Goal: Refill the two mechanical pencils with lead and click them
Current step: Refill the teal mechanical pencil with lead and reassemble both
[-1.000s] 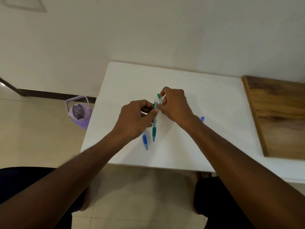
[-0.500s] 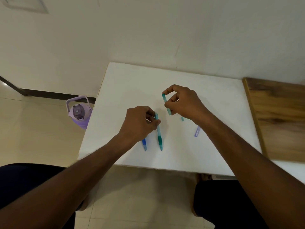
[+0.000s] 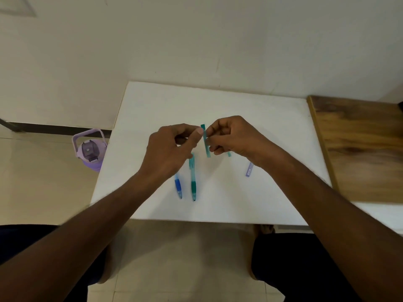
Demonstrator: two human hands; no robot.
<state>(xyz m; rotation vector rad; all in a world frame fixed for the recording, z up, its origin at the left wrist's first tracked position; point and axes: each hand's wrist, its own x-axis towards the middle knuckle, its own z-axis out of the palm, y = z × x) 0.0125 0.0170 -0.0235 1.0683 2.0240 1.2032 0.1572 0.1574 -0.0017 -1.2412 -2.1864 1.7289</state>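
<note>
Both hands meet above the white table [image 3: 218, 101]. The right hand [image 3: 233, 136] pinches a slim teal lead case [image 3: 206, 141], held nearly upright, and the left hand [image 3: 172, 147] pinches at its upper end, apparently its cap. The green pencil [image 3: 192, 179] and blue pencil [image 3: 178, 186] lie side by side beneath the left hand; a purple lead case [image 3: 249, 169] lies apart to the right.

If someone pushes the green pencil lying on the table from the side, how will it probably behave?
The green pencil is slim and looks round, lying flat on the smooth white table, so it would probably roll rather than slide. Its darker rubber-like band near the tip may slow that slightly. It looks like thin clear plastic, so likely light and stiff.
</note>
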